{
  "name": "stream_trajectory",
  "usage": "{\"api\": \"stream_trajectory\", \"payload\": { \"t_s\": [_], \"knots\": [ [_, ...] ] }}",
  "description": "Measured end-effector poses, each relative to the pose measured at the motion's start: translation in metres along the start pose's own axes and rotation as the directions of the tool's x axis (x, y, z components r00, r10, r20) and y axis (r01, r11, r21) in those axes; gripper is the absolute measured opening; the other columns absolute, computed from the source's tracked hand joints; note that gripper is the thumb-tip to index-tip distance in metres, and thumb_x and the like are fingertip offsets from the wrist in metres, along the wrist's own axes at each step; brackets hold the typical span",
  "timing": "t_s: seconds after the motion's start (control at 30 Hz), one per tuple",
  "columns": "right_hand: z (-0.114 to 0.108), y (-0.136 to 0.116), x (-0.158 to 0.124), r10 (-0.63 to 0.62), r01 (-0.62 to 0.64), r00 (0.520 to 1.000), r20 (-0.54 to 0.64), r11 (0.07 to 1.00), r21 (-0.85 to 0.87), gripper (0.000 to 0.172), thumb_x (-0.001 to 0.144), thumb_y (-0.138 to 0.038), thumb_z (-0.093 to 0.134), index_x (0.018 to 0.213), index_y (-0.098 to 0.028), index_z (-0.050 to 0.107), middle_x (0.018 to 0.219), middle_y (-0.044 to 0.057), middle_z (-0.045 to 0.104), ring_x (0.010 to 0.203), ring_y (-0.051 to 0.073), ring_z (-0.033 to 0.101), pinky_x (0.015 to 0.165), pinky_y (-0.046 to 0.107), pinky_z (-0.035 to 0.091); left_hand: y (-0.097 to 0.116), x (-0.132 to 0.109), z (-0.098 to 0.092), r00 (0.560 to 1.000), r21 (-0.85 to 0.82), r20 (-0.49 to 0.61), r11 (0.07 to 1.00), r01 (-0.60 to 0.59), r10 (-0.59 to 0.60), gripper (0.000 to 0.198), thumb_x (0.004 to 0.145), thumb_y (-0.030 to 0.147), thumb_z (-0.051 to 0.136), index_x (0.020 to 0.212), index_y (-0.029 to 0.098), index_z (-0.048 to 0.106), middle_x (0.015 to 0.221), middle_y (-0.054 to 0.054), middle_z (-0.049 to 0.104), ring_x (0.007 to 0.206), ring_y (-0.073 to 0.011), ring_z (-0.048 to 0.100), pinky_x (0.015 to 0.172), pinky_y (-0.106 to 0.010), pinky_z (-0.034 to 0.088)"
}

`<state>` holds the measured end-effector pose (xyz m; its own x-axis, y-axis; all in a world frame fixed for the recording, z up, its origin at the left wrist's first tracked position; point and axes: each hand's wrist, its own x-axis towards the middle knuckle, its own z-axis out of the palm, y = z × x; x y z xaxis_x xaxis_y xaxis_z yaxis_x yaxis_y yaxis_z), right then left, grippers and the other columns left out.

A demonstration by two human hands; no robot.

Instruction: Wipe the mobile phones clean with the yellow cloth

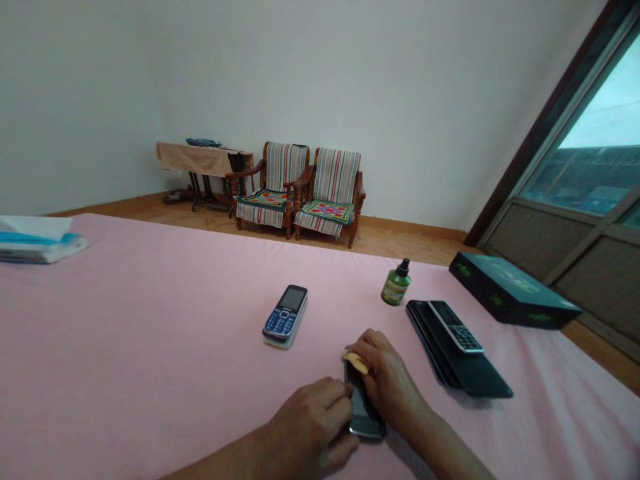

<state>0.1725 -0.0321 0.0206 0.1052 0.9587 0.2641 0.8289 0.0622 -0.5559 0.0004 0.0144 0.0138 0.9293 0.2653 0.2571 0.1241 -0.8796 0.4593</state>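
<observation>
My left hand [311, 419] grips the side of a black mobile phone [362, 407] lying on the pink bedsheet [150, 347]. My right hand [385, 373] presses a small pale yellow sponge [357, 361] against the phone's upper end, and the fingers hide part of the phone. Beyond my hands, a blue-keyed mobile phone [285, 315] rests on a pale flat pad. To the right, a keypad phone [456, 327] lies on a stack of black slabs [453, 353]. A green bottle with a black pump cap [396, 285] stands behind them.
A black box [513, 291] sits near the sheet's right edge, and a blue-and-white packet [37, 239] lies at the far left. Beyond the sheet are a wooden floor, two striped wooden armchairs [300, 190], a cloth-covered table [200, 160] and a window [585, 153].
</observation>
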Motion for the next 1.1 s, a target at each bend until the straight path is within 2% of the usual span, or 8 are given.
{"api": "stream_trajectory", "payload": {
  "t_s": [0.13,0.27,0.43,0.57,0.7,0.83,1.1],
  "knots": [
    [-0.006,-0.008,-0.009,0.009,-0.008,0.999,0.053,1.000,-0.004,0.030,0.078,0.006,0.048,0.080,-0.017,0.067,0.085,0.006,0.057,0.084,0.020,0.049,0.072,0.029,0.039,0.000,-0.001,0.000,1.000,-0.052,-0.008,0.999,0.004,-0.004,0.013,0.083,0.012,0.069,0.094,0.015,0.062,0.097,-0.007,0.064,0.088,-0.0202,0.061,0.081,-0.026,0.051],
    [-0.010,-0.013,-0.017,0.016,-0.011,0.995,0.095,0.999,-0.048,0.025,0.078,0.003,0.053,0.082,-0.016,0.068,0.087,0.006,0.058,0.084,0.020,0.050,0.072,0.029,0.039,0.004,0.000,-0.007,0.998,-0.176,-0.022,0.983,0.049,-0.054,0.018,0.080,0.007,0.069,0.092,0.017,0.060,0.103,-0.005,0.061,0.094,-0.0189,0.059,0.085,-0.025,0.048],
    [-0.010,-0.017,-0.027,0.023,-0.016,0.993,0.117,0.998,-0.063,0.029,0.076,0.006,0.054,0.084,-0.018,0.069,0.090,0.006,0.059,0.086,0.020,0.051,0.072,0.030,0.038,0.005,0.002,-0.012,0.987,-0.278,-0.030,0.950,0.140,-0.155,0.035,0.072,0.005,0.073,0.099,0.019,0.057,0.099,-0.002,0.058,0.093,-0.0193,0.056,0.083,-0.027,0.047],
    [-0.009,-0.019,-0.037,0.004,0.005,0.993,0.119,0.997,-0.076,0.033,0.075,0.008,0.056,0.087,-0.020,0.069,0.090,0.005,0.059,0.085,0.020,0.052,0.070,0.029,0.039,0.003,0.002,-0.010,0.978,-0.313,-0.058,0.934,0.171,-0.198,0.038,0.067,0.005,0.076,0.094,0.019,0.054,0.094,0.000,0.055,0.088,-0.0182,0.055,0.078,-0.026,0.046],
    [-0.007,-0.021,-0.047,-0.016,0.028,0.993,0.121,0.995,-0.101,0.023,0.075,0.003,0.063,0.083,-0.019,0.066,0.090,0.006,0.060,0.083,0.021,0.053,0.068,0.029,0.041,0.002,0.003,-0.009,0.980,-0.318,-0.085,0.937,0.146,-0.181,0.037,0.066,0.005,0.077,0.092,0.019,0.054,0.092,0.000,0.054,0.085,-0.0176,0.054,0.076,-0.026,0.045],
    [-0.003,-0.021,-0.056,-0.068,0.082,0.992,0.109,0.989,-0.125,0.015,0.078,-0.004,0.066,0.081,-0.019,0.064,0.090,0.007,0.062,0.083,0.022,0.054,0.067,0.030,0.042,0.002,0.005,-0.011,0.989,-0.357,-0.104,0.932,0.060,-0.104,0.041,0.070,0.006,0.075,0.105,0.019,0.058,0.106,-0.003,0.057,0.098,-0.0192,0.056,0.087,-0.027,0.046],
    [0.000,-0.019,-0.064,-0.138,0.153,0.984,0.111,0.978,-0.142,0.019,0.081,-0.003,0.060,0.087,-0.020,0.065,0.090,0.007,0.062,0.082,0.022,0.055,0.067,0.030,0.044,-0.002,0.001,-0.008,0.992,-0.263,-0.098,0.963,0.055,-0.083,0.039,0.075,0.013,0.074,0.113,0.013,0.063,0.126,-0.012,0.060,0.117,-0.0227,0.056,0.103,-0.028,0.044]
  ]
}}
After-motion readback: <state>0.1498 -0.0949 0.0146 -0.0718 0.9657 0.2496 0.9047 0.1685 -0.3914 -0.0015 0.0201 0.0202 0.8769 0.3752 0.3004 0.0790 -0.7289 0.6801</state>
